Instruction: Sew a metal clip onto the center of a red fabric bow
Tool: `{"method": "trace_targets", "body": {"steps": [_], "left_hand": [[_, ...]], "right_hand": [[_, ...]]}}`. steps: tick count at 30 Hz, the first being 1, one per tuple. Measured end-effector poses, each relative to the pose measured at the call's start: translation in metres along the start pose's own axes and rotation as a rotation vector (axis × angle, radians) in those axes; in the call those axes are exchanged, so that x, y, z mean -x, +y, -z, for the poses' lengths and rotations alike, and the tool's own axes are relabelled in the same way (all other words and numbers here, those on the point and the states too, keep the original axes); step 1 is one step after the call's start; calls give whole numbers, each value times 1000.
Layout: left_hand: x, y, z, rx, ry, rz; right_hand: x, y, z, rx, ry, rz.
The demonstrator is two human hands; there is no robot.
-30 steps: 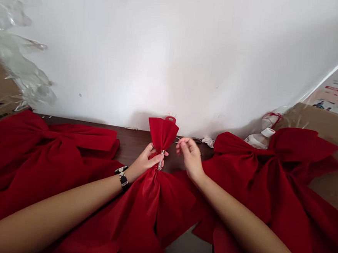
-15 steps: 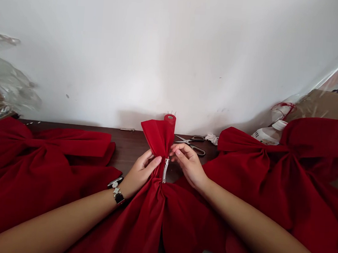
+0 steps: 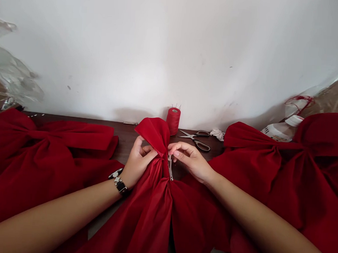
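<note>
My left hand [image 3: 139, 161] grips the gathered neck of a large red fabric bow [image 3: 148, 213], just below its folded upper flap [image 3: 154, 133]. A metal hair clip [image 3: 170, 167] lies along the gathered fabric, tilted and partly tucked in. My right hand [image 3: 190, 158] reaches in from the right, with its thumb and forefinger pinched at the clip's top end. The fingertips hide the exact contact. A dark band and a silver bracelet [image 3: 118, 182] circle my left wrist.
Behind my hands on the dark wooden table [image 3: 127, 137] stand a red thread spool [image 3: 173, 121] with pins in its top and steel scissors [image 3: 195, 139]. Large red bows [image 3: 40, 144] [image 3: 270, 164] lie on both sides. A white bottle [image 3: 281, 130] and cardboard [image 3: 333, 95] stand at right.
My right hand has closed in on the clip, which now slants instead of standing upright. The bow's upper flap leans further left. The view has tilted, showing more of the spool and scissors.
</note>
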State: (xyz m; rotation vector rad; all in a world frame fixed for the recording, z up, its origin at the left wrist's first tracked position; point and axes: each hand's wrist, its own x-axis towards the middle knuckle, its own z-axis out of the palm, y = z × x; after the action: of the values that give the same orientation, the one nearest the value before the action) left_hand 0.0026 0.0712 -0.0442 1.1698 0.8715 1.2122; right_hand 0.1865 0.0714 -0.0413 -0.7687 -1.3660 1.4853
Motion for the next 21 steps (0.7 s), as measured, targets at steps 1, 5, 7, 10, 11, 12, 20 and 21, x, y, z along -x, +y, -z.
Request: {"method": "trace_targets", "body": {"steps": [1, 5, 7, 10, 11, 12, 20, 21], "left_hand": [[0, 0, 0, 3, 5, -7], [-1, 2, -1, -14, 7, -138], [-3, 3, 1, -62, -8, -189], [-7, 4, 6, -202, -52, -220], [-8, 4, 8, -268, -56, -235], [-9, 4, 10, -336, -51, -252], [-17, 18, 12, -579, -152, -247], [-17, 21, 11, -578, -155, -238]], "right_hand": [[0, 0, -1, -18, -8, -29], [2, 2, -2, -196, -28, -157], [2, 3, -2, -267, -72, -220], [3, 4, -2, -218, -118, -209], [3, 3, -2, -159, -111, -164], [3, 3, -2, -89, -96, -108], [1, 5, 0, 313, -26, 152], [1, 6, 1, 337, -31, 156]]}}
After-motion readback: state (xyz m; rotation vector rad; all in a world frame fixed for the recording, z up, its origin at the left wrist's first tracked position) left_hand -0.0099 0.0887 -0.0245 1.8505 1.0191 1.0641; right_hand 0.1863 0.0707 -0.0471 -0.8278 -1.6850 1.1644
